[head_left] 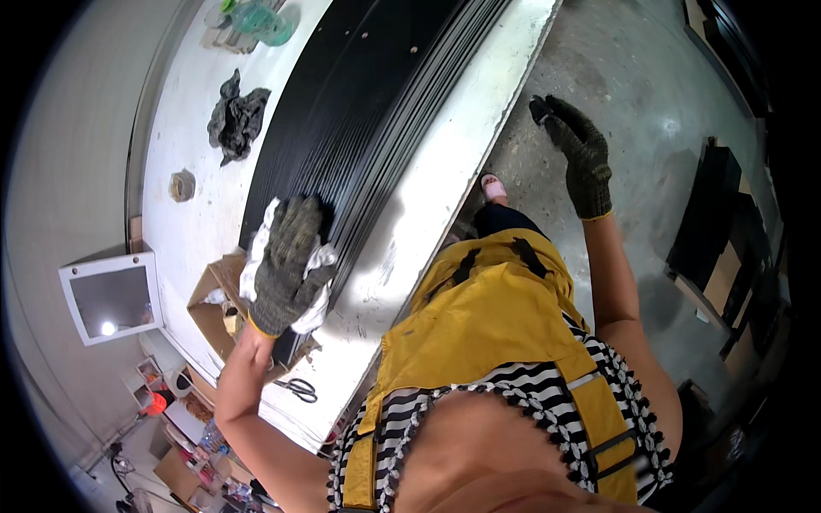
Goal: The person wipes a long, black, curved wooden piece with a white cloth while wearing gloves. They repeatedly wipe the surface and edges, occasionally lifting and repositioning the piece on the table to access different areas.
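My left hand [291, 265], in a dark knitted glove with a yellow cuff, presses a crumpled white cloth [315, 303] against the top of a stack of long black panels [342, 103]. Its fingers lie over the cloth, which shows on both sides of the hand. My right hand [586, 162], gloved alike, is held out past the table's edge, above the floor and apart from the panels. Its thumb and fingertips come close together around a small dark thing that I cannot make out.
The white table [428, 179] carries a crumpled black cloth [237, 118], a tape roll [182, 185], a green-tinted bottle [263, 23], scissors [298, 390] and a cardboard box [209, 299]. A white-framed panel [111, 297] stands by the wall. Black boards [705, 214] lie on the floor at right.
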A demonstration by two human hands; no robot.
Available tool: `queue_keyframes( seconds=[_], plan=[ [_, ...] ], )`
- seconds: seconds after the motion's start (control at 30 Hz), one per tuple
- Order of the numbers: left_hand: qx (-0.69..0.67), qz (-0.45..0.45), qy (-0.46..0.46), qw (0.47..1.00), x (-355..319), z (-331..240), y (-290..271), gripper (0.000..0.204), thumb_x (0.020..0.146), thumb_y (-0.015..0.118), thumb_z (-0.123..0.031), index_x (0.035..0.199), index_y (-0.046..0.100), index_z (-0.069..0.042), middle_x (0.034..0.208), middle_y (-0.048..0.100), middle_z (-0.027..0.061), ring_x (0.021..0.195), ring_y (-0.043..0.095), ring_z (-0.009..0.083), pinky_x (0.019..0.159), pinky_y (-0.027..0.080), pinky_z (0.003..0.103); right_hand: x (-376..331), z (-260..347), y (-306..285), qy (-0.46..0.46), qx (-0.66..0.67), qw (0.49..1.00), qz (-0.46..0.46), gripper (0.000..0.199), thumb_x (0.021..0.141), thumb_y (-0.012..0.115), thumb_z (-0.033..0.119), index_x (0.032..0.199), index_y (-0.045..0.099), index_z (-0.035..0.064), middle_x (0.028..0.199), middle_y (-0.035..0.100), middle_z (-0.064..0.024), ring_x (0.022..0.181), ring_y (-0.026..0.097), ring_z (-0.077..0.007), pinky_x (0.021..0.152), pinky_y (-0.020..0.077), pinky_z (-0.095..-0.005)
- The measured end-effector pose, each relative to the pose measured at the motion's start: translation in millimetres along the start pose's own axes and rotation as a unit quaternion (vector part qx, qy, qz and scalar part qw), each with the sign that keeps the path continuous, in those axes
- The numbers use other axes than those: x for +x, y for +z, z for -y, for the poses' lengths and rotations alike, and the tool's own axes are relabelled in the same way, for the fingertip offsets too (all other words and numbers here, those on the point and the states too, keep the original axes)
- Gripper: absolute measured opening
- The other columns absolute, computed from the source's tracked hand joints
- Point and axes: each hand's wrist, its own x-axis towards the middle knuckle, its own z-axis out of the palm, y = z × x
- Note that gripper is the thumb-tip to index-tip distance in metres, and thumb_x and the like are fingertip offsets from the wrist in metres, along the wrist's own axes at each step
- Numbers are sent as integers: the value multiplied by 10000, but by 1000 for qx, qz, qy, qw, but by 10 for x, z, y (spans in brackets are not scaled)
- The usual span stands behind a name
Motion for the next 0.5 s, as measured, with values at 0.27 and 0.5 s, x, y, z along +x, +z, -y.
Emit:
queue_keyframes(
  seconds=[0.27, 0.5],
  plan=[
    [88, -87, 188, 974, 2164, 179, 191, 587, 936, 603, -363, 1387, 478, -10, 1439, 477, 184, 1377, 409, 332, 1173, 288, 434, 1486, 479, 565, -557, -591, 583, -10, 411, 817, 689, 82, 1219, 605, 62, 1012, 657, -146, 899, 622, -336, 788, 512, -404],
    [-99, -62, 318, 941, 3116, 192, 362, 367, 901, 655, -283, 1182, 629, -48, 1200, 614, 165, 1186, 541, 337, 1033, 419, 442, 2805, 588, 1246, -466, -317, 826, 20, 547, 817, 660, 29, 1349, 536, 56, 1213, 638, -195, 1073, 637, -320, 861, 533, -395]
  ],
)
